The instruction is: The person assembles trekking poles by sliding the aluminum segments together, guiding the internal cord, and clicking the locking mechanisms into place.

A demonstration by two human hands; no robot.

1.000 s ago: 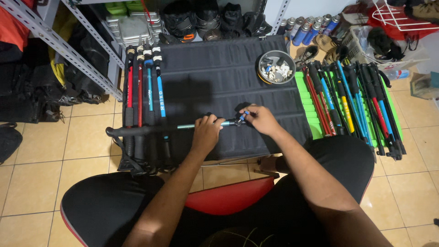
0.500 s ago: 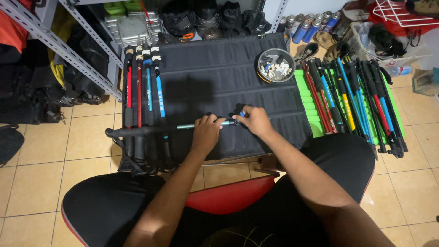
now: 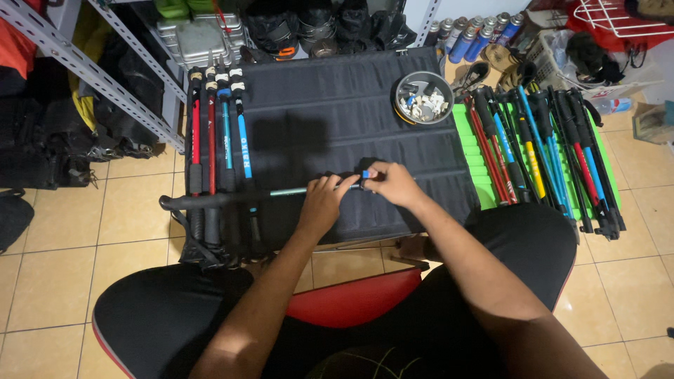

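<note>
Teal walking pole (image 3: 281, 192) laid crosswise on black mat (image 3: 323, 105), handle end overhanging left — position unchanged from a second ago. Left hand (image 3: 321, 203) clenched round shaft; right hand (image 3: 390, 184) pinching blue clamp (image 3: 365, 174), shifted slightly inward — adjustment under way.

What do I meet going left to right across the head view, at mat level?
Metal shelf frame → four poles lying on the mat's left edge → left hand → right hand → bowl of small parts → pole bundle on green mat.
</note>
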